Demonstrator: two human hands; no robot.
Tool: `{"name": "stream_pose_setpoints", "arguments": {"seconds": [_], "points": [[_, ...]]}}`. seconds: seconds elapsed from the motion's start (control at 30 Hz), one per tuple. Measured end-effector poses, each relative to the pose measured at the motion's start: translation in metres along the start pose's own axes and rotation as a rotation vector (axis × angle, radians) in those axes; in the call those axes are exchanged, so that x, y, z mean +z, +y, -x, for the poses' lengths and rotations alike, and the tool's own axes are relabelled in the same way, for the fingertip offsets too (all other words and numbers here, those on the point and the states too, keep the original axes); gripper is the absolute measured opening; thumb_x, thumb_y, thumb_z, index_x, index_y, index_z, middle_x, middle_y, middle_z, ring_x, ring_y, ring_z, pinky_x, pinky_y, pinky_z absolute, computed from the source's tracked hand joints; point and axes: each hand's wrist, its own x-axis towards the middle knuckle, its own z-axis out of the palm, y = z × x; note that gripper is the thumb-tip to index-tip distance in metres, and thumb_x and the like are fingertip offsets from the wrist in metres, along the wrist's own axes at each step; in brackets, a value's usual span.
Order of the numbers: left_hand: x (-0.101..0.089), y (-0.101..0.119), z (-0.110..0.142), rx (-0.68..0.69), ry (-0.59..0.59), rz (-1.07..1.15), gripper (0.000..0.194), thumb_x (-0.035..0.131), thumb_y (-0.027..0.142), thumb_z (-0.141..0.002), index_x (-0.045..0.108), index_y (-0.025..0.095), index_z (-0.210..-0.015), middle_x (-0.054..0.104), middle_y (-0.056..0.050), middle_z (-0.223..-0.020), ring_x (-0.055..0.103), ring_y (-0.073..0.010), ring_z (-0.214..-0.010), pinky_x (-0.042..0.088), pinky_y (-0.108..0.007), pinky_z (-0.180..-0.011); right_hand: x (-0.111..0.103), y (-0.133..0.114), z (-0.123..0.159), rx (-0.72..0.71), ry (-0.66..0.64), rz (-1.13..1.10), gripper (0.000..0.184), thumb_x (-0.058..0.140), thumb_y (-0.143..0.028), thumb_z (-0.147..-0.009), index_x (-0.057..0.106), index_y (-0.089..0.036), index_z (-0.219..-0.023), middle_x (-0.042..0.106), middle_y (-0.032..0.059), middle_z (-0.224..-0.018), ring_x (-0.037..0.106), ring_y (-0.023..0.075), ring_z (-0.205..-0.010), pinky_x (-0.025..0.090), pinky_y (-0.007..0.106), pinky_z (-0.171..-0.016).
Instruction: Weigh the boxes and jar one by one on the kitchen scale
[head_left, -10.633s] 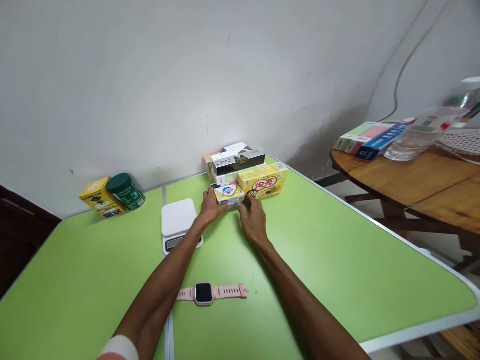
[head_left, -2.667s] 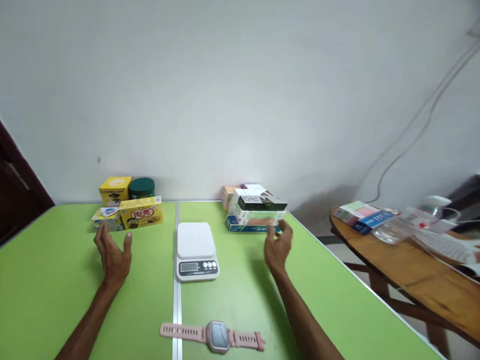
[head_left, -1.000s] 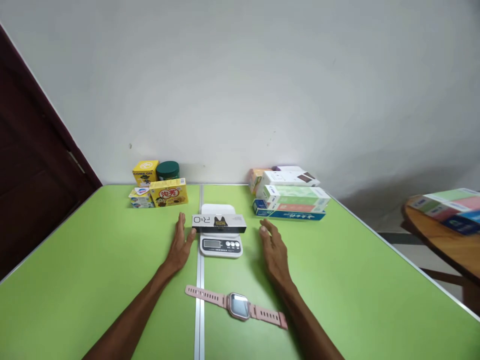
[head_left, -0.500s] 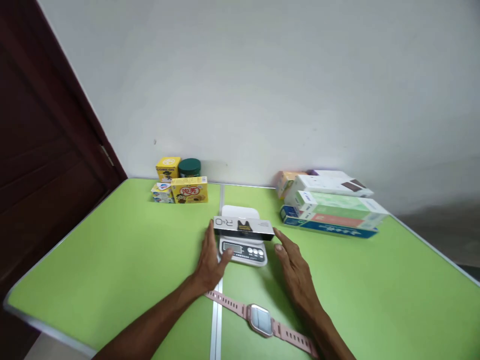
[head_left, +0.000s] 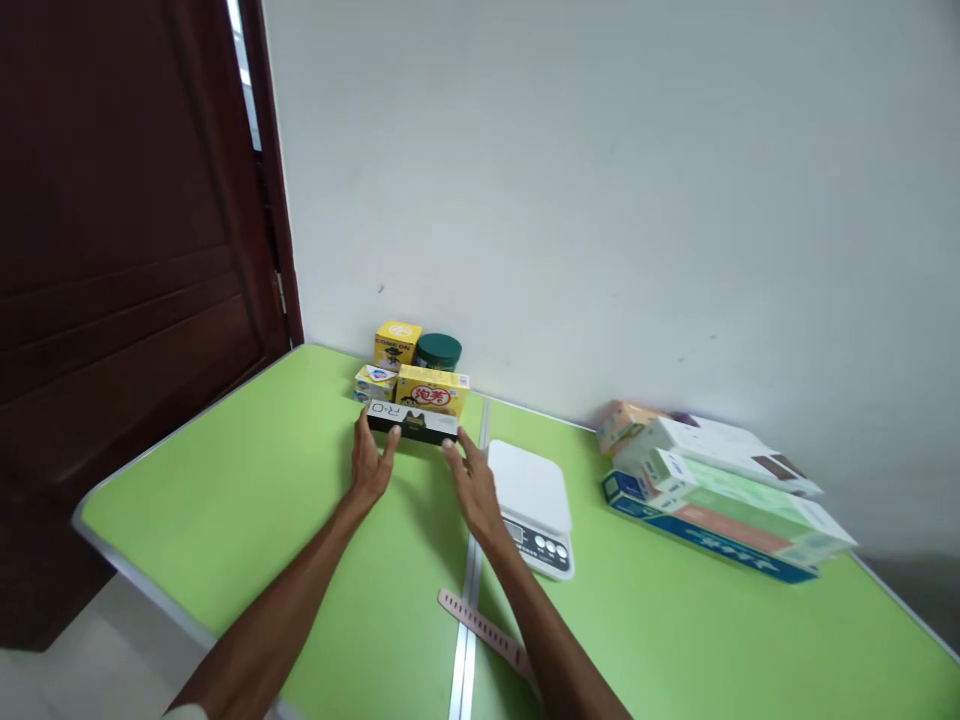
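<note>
A long black-and-white box [head_left: 414, 424] is held between my two hands, just in front of the yellow snack box [head_left: 433, 390]. My left hand [head_left: 370, 458] grips its left end, with the thumb along the front. At the right end, my right hand [head_left: 472, 482] holds it with thumb and fingers. Whether the box touches the table or the yellow box behind it, I cannot tell. To the right of my right hand stands a white kitchen scale [head_left: 531, 490] with a bare platform; my forearm hides part of its display.
A small yellow-white box [head_left: 374, 383], a yellow cube box [head_left: 397, 344] and a green-lidded jar [head_left: 439, 351] stand by the wall. Several boxes, including a green-white one [head_left: 750, 508] and a blue one [head_left: 720, 540], lie at right. A pink watch strap [head_left: 484, 628] lies near my right forearm.
Both hands have carried the black-and-white box off the scale, leftward and away from me, to the front of the yellow boxes. The view has turned left.
</note>
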Motion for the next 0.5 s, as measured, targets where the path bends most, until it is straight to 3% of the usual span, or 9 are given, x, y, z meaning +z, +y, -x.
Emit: {"name": "stream_pose_setpoints", "arguments": {"seconds": [0.17, 0.3, 0.5], "points": [[-0.01, -0.042, -0.034, -0.055, -0.057, -0.273, 0.066, 0.054, 0.047, -0.098, 0.043, 0.01, -0.151, 0.053, -0.026, -0.152, 0.05, -0.0362, -0.145, 0.037, -0.055, -0.122, 0.051, 0.027, -0.021, 0.015, -0.042, 0.023, 0.106, 0.044, -0.089, -0.086, 0.05, -0.008, -0.155, 0.049, 0.0238, -0.159, 0.044, 0.0398, -0.15, 0.031, 0.056, -0.124], [-0.01, -0.054, -0.052, -0.015, -0.101, -0.478, 0.063, 0.055, 0.04, -0.097, 0.046, 0.007, -0.15, 0.055, -0.028, -0.151, 0.051, -0.0388, -0.144, 0.037, -0.056, -0.12, 0.065, 0.038, -0.035, -0.04, -0.037, 0.052, 0.1, 0.044, -0.086, -0.088, 0.051, -0.011, -0.155, 0.055, 0.0224, -0.155, 0.047, 0.0391, -0.146, 0.033, 0.056, -0.122], [-0.013, -0.058, -0.069, -0.004, -0.075, -0.513, 0.064, 0.057, 0.036, -0.094, 0.045, 0.006, -0.15, 0.059, -0.028, -0.146, 0.058, -0.0386, -0.136, 0.043, -0.055, -0.114, 0.079, 0.035, -0.047, -0.044, -0.04, 0.098, 0.088, 0.048, -0.078, -0.091, 0.054, -0.013, -0.151, 0.058, 0.0197, -0.152, 0.049, 0.0388, -0.144, 0.034, 0.055, -0.121]]}}
